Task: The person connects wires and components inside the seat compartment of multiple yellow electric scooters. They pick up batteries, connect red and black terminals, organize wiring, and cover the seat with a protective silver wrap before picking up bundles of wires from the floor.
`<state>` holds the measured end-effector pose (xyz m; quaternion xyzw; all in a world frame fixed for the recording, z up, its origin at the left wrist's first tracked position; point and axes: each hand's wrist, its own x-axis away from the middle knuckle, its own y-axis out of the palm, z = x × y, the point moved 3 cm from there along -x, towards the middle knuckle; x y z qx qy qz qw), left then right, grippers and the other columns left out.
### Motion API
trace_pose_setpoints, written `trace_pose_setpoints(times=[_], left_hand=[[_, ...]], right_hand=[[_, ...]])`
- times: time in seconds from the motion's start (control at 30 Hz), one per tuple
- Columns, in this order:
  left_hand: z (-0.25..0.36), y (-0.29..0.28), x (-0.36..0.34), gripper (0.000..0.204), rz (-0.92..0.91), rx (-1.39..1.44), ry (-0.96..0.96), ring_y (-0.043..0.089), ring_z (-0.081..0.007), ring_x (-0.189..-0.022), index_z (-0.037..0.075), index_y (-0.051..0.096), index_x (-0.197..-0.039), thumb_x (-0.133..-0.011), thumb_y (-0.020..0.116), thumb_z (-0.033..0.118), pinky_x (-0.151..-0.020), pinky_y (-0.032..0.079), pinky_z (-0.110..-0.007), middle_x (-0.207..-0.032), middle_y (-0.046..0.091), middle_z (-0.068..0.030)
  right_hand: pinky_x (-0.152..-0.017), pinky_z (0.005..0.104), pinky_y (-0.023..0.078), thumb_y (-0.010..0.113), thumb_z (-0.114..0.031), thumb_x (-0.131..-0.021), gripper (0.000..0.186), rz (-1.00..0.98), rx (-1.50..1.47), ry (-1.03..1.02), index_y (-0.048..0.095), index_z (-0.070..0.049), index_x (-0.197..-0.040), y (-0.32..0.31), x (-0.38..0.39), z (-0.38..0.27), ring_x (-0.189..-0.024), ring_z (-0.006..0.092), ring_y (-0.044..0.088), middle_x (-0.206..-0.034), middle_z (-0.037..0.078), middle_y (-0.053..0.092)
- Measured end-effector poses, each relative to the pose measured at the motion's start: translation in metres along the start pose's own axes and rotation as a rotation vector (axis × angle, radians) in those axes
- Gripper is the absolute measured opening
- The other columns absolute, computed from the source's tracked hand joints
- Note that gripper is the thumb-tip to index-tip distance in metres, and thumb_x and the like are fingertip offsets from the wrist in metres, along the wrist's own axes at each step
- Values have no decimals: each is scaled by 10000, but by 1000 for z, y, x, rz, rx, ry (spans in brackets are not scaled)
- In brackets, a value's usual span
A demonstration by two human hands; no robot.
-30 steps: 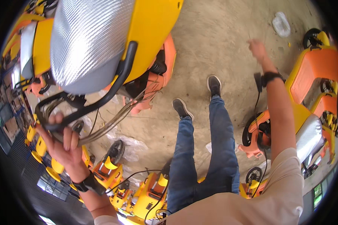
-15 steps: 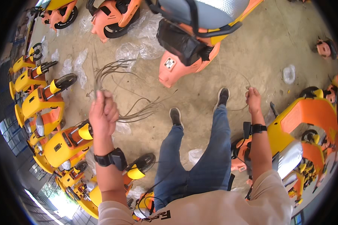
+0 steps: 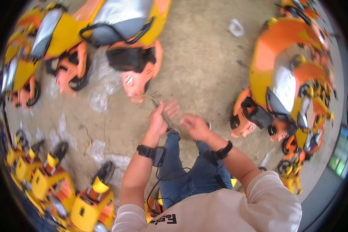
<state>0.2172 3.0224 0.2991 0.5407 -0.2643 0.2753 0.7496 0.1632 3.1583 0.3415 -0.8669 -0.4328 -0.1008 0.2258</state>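
My left hand (image 3: 157, 119) holds a bundle of thin grey-brown wires (image 3: 168, 120) in front of my legs, the strands running between thumb and palm while its fingers extend to the right. Loose wire tips stick out above the hand, and the lower part hangs toward my knee. Just right of the bundle, apart from my left hand, is my right hand (image 3: 196, 127), with curled fingers smeared by motion. Whether a single wire sits in that grip cannot be made out. Black straps with small devices circle both wrists.
An orange and yellow scooter (image 3: 137, 77) with a grey seat stands ahead. More scooters line the left, such as a yellow one (image 3: 85, 210), and the right, such as an orange one (image 3: 265, 48). Crumpled clear plastic (image 3: 98, 98) lies on the concrete floor (image 3: 197, 62).
My hands, wide apart before, have come together in front of me. The wires moved right with my left hand. My view has turned, shifting the scooters across the picture.
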Motion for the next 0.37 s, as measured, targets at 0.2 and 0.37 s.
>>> trace_pose_setpoints(times=[0.2, 0.37], left_hand=[[-80, 32, -2, 288, -60, -292, -186, 368, -106, -547, 69, 480, -976, -893, 441, 342, -552, 383, -280, -605, 364, 25], [-185, 90, 23, 259, -100, -452, -313, 333, -109, -497, 90, 467, -905, -887, 453, 349, -518, 366, -273, -554, 326, 27]], right_hand=[[-712, 378, 426, 596, -210, -774, 233, 60, 16, 29, 529, -12, -879, -12, 89, 70, -789, 310, 526, -824, 149, 536], [-919, 396, 330, 692, -324, -676, 616, 348, 105, 53, 395, 4, -1105, -77, 170, 80, -1098, 365, 385, -1160, 189, 414]])
